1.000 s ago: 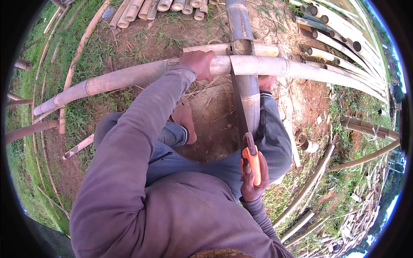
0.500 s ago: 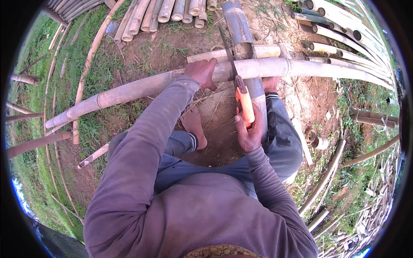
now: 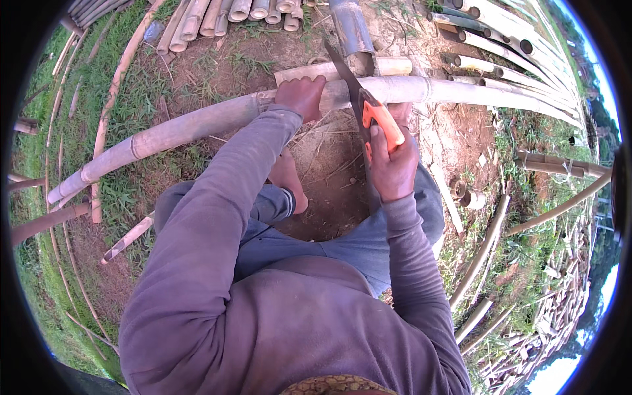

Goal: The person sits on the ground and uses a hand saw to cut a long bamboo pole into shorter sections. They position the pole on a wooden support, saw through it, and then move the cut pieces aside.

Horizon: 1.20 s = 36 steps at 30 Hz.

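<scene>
A long pale bamboo pole (image 3: 191,128) lies crosswise in front of me. My left hand (image 3: 299,99) is closed over the top of it, left of the saw. My right hand (image 3: 395,161) grips the orange handle of a handsaw (image 3: 386,126). The dark blade slants up and left across the pole, to the right of my left hand; how deep any cut goes I cannot tell. Beneath the pole runs a thicker grey bamboo log (image 3: 349,29), pointing away from me. A shorter bamboo piece (image 3: 394,65) lies just behind the pole.
Bamboo poles (image 3: 214,18) are stacked at the far left, and more poles (image 3: 484,64) lie at the far right. Cut bamboo rings (image 3: 471,199) rest on the ground to the right. My bare left foot (image 3: 287,181) is below the pole. Split bamboo scraps (image 3: 559,303) are heaped at lower right.
My right hand has shifted right and up with the saw, whose blade now slants more to the left. The left hand keeps its grip on the pole. The whole view has shifted slightly.
</scene>
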Each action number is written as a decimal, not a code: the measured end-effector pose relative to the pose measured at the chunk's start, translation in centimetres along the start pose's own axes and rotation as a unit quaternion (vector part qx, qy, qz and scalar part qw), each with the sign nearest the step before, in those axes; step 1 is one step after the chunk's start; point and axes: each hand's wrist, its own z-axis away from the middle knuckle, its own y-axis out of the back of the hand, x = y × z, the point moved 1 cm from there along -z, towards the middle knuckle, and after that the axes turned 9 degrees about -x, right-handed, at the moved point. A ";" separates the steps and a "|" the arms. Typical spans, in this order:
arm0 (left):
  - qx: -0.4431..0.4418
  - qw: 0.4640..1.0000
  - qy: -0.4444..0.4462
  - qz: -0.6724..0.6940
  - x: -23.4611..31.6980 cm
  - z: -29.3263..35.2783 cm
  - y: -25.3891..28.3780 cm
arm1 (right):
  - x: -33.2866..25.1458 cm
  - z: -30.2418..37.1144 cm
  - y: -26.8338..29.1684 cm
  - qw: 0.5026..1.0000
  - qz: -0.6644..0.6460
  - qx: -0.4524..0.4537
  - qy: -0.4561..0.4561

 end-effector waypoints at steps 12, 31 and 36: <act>0.061 0.998 -0.008 -0.001 0.3 0.5 -0.5 | 3.6 -1.1 -2.2 0.997 -0.069 0.009 0.016; 0.053 0.999 -0.011 -0.004 -0.3 -0.4 -0.2 | 2.7 -5.4 -3.6 0.992 0.032 0.057 0.107; 0.045 0.999 0.009 0.007 -1.6 0.7 -1.8 | 2.7 10.3 2.1 0.994 -0.100 -0.023 -0.029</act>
